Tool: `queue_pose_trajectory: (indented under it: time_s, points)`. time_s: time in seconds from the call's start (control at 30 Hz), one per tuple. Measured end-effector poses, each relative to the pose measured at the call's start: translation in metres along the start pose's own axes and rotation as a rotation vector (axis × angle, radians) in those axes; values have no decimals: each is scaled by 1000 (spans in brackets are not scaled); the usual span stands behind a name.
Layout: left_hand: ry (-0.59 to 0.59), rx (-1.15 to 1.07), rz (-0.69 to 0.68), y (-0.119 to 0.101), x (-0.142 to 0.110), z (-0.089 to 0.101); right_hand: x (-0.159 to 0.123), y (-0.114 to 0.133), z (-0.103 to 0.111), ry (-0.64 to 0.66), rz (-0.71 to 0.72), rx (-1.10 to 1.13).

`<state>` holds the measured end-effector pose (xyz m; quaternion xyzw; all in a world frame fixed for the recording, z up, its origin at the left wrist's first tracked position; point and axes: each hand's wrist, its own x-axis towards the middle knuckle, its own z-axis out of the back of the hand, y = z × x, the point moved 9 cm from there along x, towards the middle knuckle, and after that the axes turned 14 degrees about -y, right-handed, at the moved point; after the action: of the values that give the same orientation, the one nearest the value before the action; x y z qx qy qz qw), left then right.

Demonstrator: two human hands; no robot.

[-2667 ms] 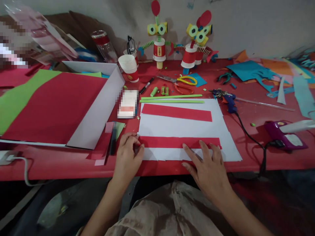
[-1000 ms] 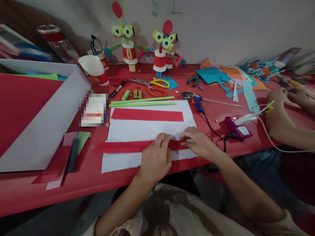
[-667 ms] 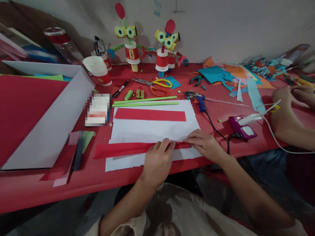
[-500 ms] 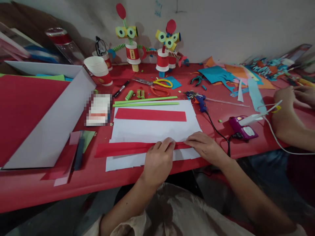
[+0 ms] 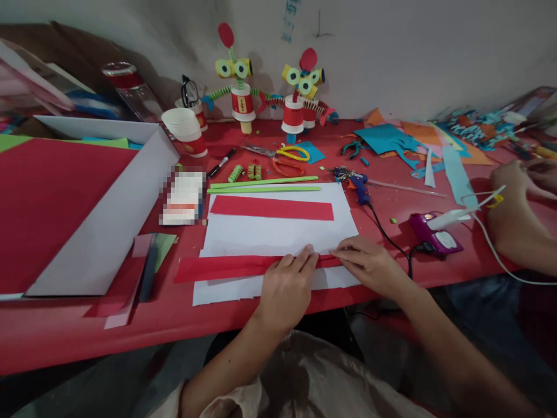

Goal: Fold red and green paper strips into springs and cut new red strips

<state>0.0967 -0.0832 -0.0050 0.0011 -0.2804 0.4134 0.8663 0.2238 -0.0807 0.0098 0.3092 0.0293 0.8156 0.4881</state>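
Observation:
A long red paper strip (image 5: 221, 267) lies across a white board (image 5: 278, 237), its left end sticking out past the board's edge. My left hand (image 5: 289, 284) presses on the strip right of its middle, fingers together and curled onto it. At the strip's right end, my right hand (image 5: 368, 261) pinches the paper, which appears folded along its length between the two hands. Its fingertips partly hide that end. Farther up the board is a second red paper strip (image 5: 272, 208), lying flat. Two thin green paper strips (image 5: 265, 186) run along the board's far edge.
Behind the board are scissors (image 5: 287, 157), a marker (image 5: 221, 162) and paper-cup figures (image 5: 243, 104). A white box (image 5: 126, 215) with coloured sheets stands left. On the right are a glue gun (image 5: 360, 187), a purple power socket (image 5: 435, 235), blue paper scraps (image 5: 387, 142) and another person's arm (image 5: 509, 215).
My hands have moved from opposite ends of the near strip to its right part, and the strip has shifted left. Over the last half second the hands stay nearly in place while the view tilts.

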Motion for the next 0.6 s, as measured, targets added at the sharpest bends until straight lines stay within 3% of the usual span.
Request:
queue_pose_trajectory:
  time_s: [0.37,0.6]
  points:
    - [138,-9,-49,-10,19,-10,19,-17,-7,32,-61,198]
    - [118,-32,-59,-5,16,-15,17,-28,-12,51,-136,219]
